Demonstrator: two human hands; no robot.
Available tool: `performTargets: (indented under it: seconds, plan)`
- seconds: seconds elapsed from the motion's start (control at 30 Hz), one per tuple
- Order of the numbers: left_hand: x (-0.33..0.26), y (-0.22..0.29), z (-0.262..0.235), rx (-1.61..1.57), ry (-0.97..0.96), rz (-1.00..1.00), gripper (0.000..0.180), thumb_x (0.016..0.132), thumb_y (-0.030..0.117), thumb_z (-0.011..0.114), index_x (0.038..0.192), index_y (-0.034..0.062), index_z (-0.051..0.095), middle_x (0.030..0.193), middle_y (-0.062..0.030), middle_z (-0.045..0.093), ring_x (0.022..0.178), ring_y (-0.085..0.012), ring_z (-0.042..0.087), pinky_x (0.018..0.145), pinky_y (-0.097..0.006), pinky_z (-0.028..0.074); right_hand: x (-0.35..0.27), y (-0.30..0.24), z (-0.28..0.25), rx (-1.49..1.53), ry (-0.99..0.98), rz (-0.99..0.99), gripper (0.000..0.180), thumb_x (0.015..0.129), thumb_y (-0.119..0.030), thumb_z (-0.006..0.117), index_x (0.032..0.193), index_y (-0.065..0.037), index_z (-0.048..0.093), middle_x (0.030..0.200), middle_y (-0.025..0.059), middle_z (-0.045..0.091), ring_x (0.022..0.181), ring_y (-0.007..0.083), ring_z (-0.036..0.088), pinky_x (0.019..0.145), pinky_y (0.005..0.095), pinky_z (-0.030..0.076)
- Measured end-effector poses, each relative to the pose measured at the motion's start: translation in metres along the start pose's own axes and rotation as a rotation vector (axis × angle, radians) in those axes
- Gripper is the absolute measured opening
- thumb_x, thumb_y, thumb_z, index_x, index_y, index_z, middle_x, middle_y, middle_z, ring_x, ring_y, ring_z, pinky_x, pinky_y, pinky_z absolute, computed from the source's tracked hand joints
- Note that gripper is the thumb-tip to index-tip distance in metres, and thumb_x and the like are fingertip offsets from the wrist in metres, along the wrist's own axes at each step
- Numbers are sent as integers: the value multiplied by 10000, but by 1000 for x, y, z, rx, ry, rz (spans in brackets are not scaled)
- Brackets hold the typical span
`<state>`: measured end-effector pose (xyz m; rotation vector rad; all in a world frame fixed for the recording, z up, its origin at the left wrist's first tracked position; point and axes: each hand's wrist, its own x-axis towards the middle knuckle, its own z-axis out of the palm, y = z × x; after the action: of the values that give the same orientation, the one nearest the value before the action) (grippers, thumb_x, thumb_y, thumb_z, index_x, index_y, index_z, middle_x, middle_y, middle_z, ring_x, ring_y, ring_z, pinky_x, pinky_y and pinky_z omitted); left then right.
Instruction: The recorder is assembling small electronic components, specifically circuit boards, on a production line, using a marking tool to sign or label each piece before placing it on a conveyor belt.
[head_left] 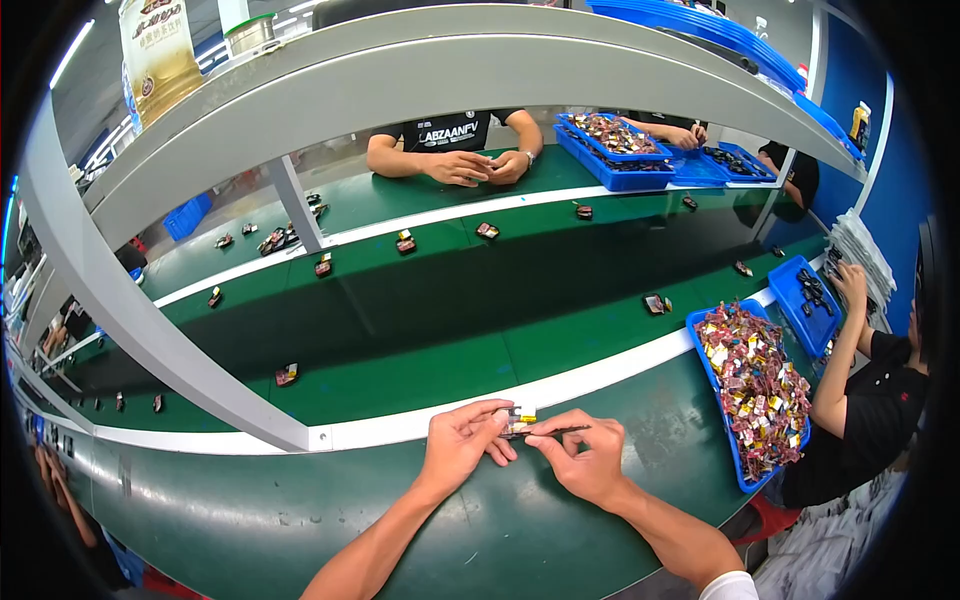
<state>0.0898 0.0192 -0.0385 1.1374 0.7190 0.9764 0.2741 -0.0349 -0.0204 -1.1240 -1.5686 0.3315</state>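
Observation:
Above the near strip of the green bench, my left hand (462, 442) pinches a small electronic part (520, 416) with a dark body and a white and yellow label. My right hand (585, 455) comes in from the other side, thumb and fingers closed on a thin dark tool (567, 431) that looks like tweezers. Its tip meets the part, or lies very close to it; my fingers hide the exact contact. Just beyond my hands runs a white rail (590, 378), and behind it lies the green conveyor belt (450, 365).
A blue tray (742, 478) heaped with red, yellow and white parts stands to my right. Similar parts (287, 375) lie spaced along the belt. A grey upright (200, 360) rises at left under a shelf (480, 75). Co-workers sit opposite and at right, near more blue trays (640, 180).

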Motion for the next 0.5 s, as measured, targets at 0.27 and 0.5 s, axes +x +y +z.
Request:
performTargets:
  seconds: [0.27,0.5]
  plan:
    - [-2,3,1,59,-24,-20,260,973,17,601,1207,-95,616,872,-159,698,676,-185,702,572,-274,584,-6,5,4,-7,7,-53,126,755,-27,816,835,-81,735,512,-14,557,377,72,375,418,252,312]
    - [-4,3,2,82,13,-38,235,966,16,609,1171,-99,627,808,-144,695,643,-173,692,566,-272,574,-6,4,5,-30,-23,-136,130,739,18,798,818,-43,713,758,28,753,380,70,413,415,236,348]
